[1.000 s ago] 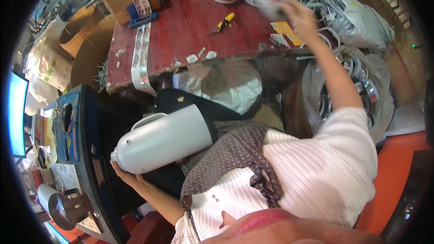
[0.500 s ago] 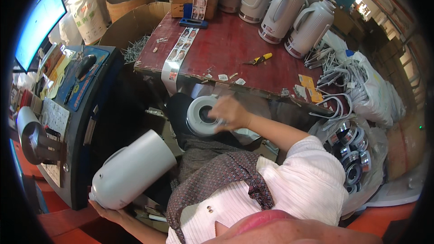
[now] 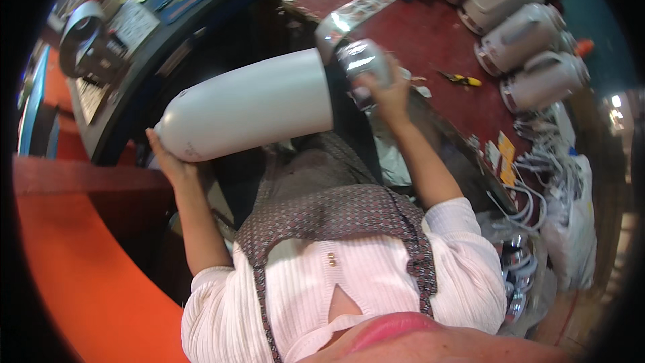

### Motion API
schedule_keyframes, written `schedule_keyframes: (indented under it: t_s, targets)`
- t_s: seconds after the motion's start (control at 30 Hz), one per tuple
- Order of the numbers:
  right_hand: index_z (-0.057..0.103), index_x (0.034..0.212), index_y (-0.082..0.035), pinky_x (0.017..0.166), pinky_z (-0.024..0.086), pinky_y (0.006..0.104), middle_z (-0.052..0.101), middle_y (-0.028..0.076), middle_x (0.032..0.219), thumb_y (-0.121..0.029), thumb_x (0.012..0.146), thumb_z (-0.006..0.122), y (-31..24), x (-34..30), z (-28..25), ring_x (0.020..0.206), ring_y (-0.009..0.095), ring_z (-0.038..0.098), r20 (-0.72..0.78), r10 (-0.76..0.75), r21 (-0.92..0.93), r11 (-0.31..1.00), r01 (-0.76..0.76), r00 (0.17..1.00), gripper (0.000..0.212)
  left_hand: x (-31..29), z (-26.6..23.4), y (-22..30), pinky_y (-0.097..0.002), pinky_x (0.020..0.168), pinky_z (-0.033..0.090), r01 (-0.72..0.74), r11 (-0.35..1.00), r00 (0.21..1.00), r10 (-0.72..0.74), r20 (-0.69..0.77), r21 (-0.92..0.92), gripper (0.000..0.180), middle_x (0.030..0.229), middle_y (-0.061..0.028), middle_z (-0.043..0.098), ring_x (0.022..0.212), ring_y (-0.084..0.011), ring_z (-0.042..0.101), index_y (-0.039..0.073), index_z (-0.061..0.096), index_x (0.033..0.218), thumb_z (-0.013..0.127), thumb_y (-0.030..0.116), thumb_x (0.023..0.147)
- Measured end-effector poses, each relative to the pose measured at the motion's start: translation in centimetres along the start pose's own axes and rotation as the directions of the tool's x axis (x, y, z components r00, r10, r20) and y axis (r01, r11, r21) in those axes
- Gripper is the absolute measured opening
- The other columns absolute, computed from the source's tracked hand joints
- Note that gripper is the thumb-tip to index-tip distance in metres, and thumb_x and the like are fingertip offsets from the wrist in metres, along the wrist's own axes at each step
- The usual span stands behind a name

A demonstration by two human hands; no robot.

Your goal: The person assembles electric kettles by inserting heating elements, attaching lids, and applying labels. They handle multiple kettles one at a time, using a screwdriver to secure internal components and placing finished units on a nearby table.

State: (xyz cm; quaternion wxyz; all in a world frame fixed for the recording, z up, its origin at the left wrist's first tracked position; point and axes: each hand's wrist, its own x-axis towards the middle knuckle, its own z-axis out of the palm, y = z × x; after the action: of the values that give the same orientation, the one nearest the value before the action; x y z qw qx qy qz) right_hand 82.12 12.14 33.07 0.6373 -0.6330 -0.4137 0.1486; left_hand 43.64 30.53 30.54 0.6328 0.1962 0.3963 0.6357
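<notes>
A large pale grey vacuum flask body [image 3: 259,104] lies nearly level across my lap, its wide end toward the right. My left hand [image 3: 173,161] cups the narrow, rounded end from below, fingers spread along it. Just off the wide end, a round grey flask base [image 3: 366,60] with a shiny chrome band is in the grip of my right hand [image 3: 391,97]. The base and the flask body are apart. Motion blurs the base and the right fingers somewhat.
On the red table [image 3: 430,47] lie a strip of labels [image 3: 363,8] and yellow-handled snips [image 3: 463,79]. Several grey flasks [image 3: 517,33] stand behind. A bag of chrome rings [image 3: 519,272] sits at the right, and a dark desk [image 3: 201,27] at the left.
My right hand has lifted the base from my lap toward the flask's wide end. My left hand has brought the flask body up and right, more level. The head view has shifted.
</notes>
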Motion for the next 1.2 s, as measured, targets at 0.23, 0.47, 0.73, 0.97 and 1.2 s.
schedule_keyframes:
  t_s: [0.23, 0.47, 0.73, 0.97, 1.2]
  targets:
    - [0.051, 0.138, 0.006, 0.074, 0.049, 0.0371, 0.056, 0.013, 0.102, -0.033, 0.065, 0.087, -8.9, -1.4, 3.0, 0.088, 0.025, 0.055, 0.114, -0.734, -0.248, 0.631, 0.735, 0.669, 0.090, -1.5, -0.4, -1.9, -0.0399, 0.093, 0.053, 0.140, 0.972, 0.979, -0.107, 0.174, -0.190, 0.055, 0.115, -0.0100, 0.067, 0.105, -0.0250, 0.064, 0.005, 0.061, 0.119, 0.057, 0.054, 0.095]
    - [0.051, 0.137, 0.005, 0.081, 0.052, 0.0359, 0.064, 0.014, 0.110, -0.032, 0.076, 0.083, -6.4, -0.7, 3.9, 0.096, 0.021, 0.062, -0.104, -0.340, 0.044, 0.937, 0.346, 0.935, 0.078, -1.0, 2.7, -1.4, -0.0384, 0.092, 0.053, 0.002, 0.987, 0.983, 0.028, 0.181, -0.162, 0.045, 0.114, -0.0089, 0.067, 0.102, -0.0233, 0.065, 0.005, 0.062, 0.117, 0.058, 0.044, 0.095]
    - [0.051, 0.139, -0.004, 0.094, 0.048, 0.0325, 0.063, 0.007, 0.120, -0.058, 0.098, 0.050, -2.9, 2.8, 1.1, 0.103, 0.016, 0.061, 0.132, -0.021, 0.405, 0.914, -0.034, 0.991, 0.068, -1.4, 6.6, 3.6, -0.0446, 0.097, 0.051, -0.171, 0.976, 0.926, 0.206, 0.315, -0.138, 0.057, 0.122, -0.0127, 0.063, 0.112, -0.0289, 0.062, 0.004, 0.059, 0.124, 0.052, 0.051, 0.092]
    - [0.033, 0.153, -0.011, 0.110, 0.039, 0.0446, 0.045, 0.014, 0.149, -0.080, 0.090, 0.023, -3.5, 4.8, 2.8, 0.132, 0.030, 0.048, 0.254, -0.170, 0.360, 0.930, 0.070, 0.952, 0.094, -0.1, 4.5, -0.2, -0.0452, 0.089, 0.053, -0.024, 0.980, 0.964, 0.074, 0.257, -0.195, 0.049, 0.111, -0.0081, 0.067, 0.102, -0.0272, 0.064, 0.010, 0.065, 0.111, 0.057, 0.053, 0.089]
    - [0.034, 0.152, -0.008, 0.108, 0.041, 0.0424, 0.052, 0.016, 0.142, -0.080, 0.092, 0.023, -5.3, 4.9, 2.3, 0.127, 0.026, 0.051, 0.092, -0.148, 0.597, 0.800, 0.064, 0.985, 0.094, -0.2, 4.4, 1.1, -0.0475, 0.092, 0.054, -0.019, 0.977, 0.951, 0.083, 0.297, -0.211, 0.050, 0.116, -0.0076, 0.068, 0.107, -0.0284, 0.064, 0.012, 0.066, 0.115, 0.055, 0.054, 0.090]
